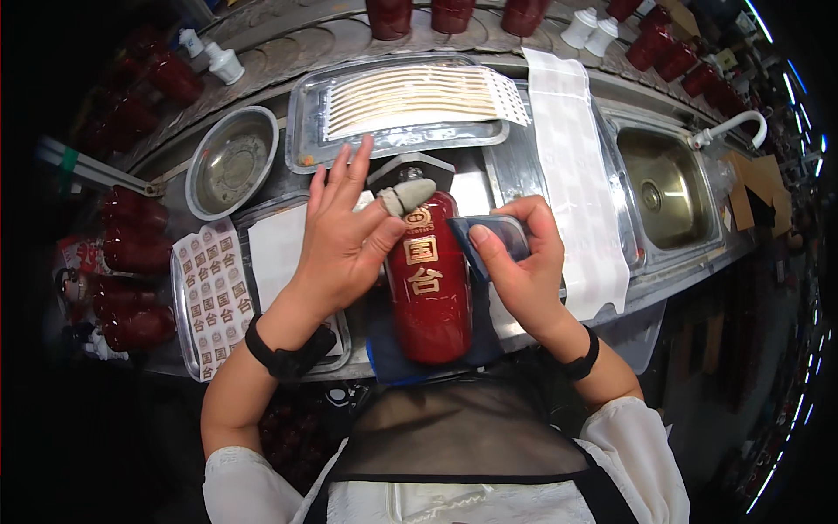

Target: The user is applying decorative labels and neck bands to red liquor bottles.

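Here, at the far left, several dark red bottles (135, 253) lie in a group beside the metal counter (559, 105). Next to them is a tray with a sheet of small square labels (212, 293), and behind it stands an empty steel bowl (231, 162). Further back, a flat tray carries a sheet of long pale strips (419, 98).

The left hand (342, 240) rests on the left side of the red bottle (429, 288), fingers spread and apart, the thumb in a grey finger cover pressing on the bottle's upper part. The bottle lies in the middle of the counter, on a dark blue pad (393, 362), its neck pointing away from the person.

The right hand (524, 266) is closed around a small dark blue flat tool (489, 237), holding it against the bottle's right side. A white cloth (576, 183) lies just right of it, then a sink (665, 188) with a tap.
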